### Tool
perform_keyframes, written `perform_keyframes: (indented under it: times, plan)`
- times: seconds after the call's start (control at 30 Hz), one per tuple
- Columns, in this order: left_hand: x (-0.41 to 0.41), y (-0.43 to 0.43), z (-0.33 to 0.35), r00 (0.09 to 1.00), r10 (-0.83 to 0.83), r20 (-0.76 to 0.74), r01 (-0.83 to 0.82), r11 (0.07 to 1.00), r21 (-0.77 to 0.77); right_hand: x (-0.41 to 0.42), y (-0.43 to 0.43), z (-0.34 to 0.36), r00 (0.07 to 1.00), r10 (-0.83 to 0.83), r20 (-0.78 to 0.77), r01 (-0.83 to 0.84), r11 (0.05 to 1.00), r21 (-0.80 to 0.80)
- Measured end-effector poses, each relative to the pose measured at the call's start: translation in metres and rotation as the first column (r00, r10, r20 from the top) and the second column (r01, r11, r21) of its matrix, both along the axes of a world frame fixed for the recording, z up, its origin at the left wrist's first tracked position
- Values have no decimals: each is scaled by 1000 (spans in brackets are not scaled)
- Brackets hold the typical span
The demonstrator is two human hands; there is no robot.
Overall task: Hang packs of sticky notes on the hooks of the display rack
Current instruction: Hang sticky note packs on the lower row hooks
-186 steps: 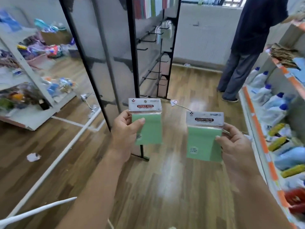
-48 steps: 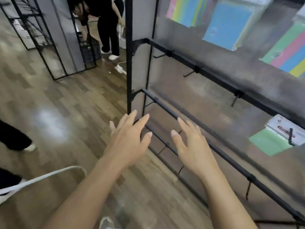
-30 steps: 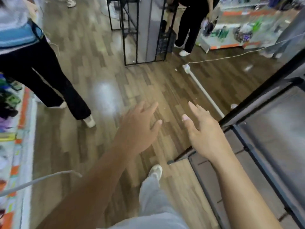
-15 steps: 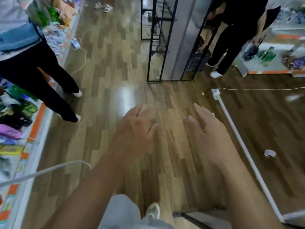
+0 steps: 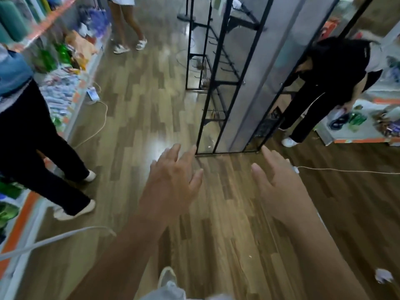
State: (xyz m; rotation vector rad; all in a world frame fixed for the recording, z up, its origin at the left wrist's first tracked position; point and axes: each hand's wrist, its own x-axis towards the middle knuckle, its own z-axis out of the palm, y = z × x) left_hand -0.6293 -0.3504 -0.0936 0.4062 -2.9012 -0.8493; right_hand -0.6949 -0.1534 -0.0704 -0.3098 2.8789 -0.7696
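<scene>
A person in black trousers (image 5: 32,137) stands on the wood floor (image 5: 134,105) beside a stocked shelf (image 5: 73,113).

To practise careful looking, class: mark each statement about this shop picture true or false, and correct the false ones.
1. The left hand and the right hand both hold nothing. True.
2. The rack ahead has a white frame. False: its frame is black.
3. The floor is wooden. True.
4. A crumpled scrap lies on the rack. False: it lies on the floor, at the lower right.
</scene>
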Motion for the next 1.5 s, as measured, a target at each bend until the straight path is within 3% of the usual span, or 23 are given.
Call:
perform_keyframes:
  times: [0.2,0.4,0.67,0.87,1.0,1.2,1.5]
  plan:
    - [-128,-73,7,997,-24,71,31,994,-103,-114,-62,-3,997,-58,58,54,996,72]
    - [-260,-130,-9,990,-66,126,72,996,-47,-245,-129,-31,996,-62,63,68,993,-96]
    - [-430,-228,3,989,3,148,4,999,-44,-428,-242,-22,993,115,7,-114,986,-125]
    - [-555,-323,-3,994,66,85,-62,997,-46,-542,-327,-17,991,137,-11,-137,989,-60]
    - [-643,-389,-11,998,-9,59,13,997,-75,-616,-387,-19,998,45,-42,-45,999,1]
    - [-772,-462,5,969,-224,104,239,954,-179,-710,-452,-15,961,-276,-12,275,960,-48]
    - [-949,-483,19,849,-528,29,529,848,-40,-808,-474,-16,822,-566,69,569,807,-162]
